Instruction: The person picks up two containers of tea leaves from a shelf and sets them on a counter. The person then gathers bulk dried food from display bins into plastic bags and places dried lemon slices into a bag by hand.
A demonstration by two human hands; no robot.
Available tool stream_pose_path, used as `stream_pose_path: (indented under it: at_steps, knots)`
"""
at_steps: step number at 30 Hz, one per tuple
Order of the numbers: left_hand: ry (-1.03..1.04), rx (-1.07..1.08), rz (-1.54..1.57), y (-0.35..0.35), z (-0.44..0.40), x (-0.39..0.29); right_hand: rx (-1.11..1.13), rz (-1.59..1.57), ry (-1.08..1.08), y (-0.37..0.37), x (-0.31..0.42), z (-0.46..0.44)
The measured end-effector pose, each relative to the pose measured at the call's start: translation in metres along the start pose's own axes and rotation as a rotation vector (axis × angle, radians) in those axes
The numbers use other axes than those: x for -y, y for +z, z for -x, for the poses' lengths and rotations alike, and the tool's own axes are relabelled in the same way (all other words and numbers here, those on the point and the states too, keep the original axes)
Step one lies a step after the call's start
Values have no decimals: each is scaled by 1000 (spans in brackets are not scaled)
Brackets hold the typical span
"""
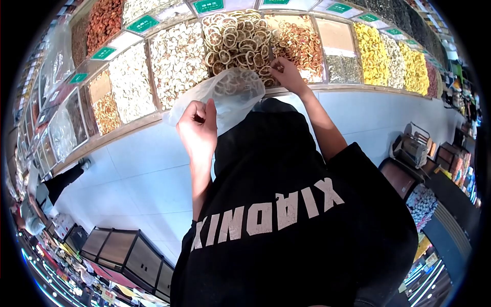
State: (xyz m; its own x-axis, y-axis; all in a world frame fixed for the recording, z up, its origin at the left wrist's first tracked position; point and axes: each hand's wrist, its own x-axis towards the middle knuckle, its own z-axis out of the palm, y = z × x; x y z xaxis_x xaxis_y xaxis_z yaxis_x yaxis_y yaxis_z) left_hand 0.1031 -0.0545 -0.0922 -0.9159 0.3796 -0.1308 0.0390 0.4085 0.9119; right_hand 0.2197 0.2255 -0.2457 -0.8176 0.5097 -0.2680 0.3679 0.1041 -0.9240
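Observation:
My left hand (pixel 197 128) is closed on the gathered edge of a clear plastic bag (pixel 230 97). The bag hangs open in front of a heap of dried lemon slices (pixel 238 38), overlapping its near edge. At the right side of that heap, my right hand (pixel 287 74) has its fingers pinched together. A dried lemon slice (pixel 265 72) shows at the fingertips, partly covered by them. Just right of this hand lies a bin of reddish-brown dried slices (pixel 302 48). Pale dried slices (pixel 179 61) fill the bin left of the heap.
Yellow dried flowers (pixel 369 53) fill a bin farther right. Green labels (pixel 142 24) stand along the back of the bins. A wooden rim (pixel 353 88) runs along the counter's near edge. Another person's leg (pixel 65 180) shows at left. Dark-framed cabinets (pixel 128 256) stand on the lower left.

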Motion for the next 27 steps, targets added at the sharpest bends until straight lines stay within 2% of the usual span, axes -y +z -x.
stream_pose_path:
  at_steps: [3, 6, 7, 10, 11, 14, 18, 23, 27]
  knots:
    - [-26, -12, -8, 5, 6, -6, 29, -67, 16, -5, 21, 0]
    - [-51, -21, 11, 9, 12, -5, 44, -4, -21, -1, 23, -16]
    - [-65, -24, 14, 10, 14, -5, 104, 57, 60, -5, 25, -19]
    - [-78, -32, -3, 12, 22, -4, -3, 145, -212, 3, 2, -34]
    - [-89, -33, -19, 12, 23, -6, -1, 306, -220, 2, 6, -33]
    - [-103, -35, -3, 17, 25, -1, 135, 426, -122, 2, 25, -29]
    - [-108, -20, -19, 23, 25, -3, 21, 636, -207, 8, 19, -26]
    - [-80, -12, -71, 26, 28, -2, 68, 629, -297, 5, 18, -19]
    - [-86, 1, -67, 27, 27, 0, 127, 569, -251, -2, 10, -21]
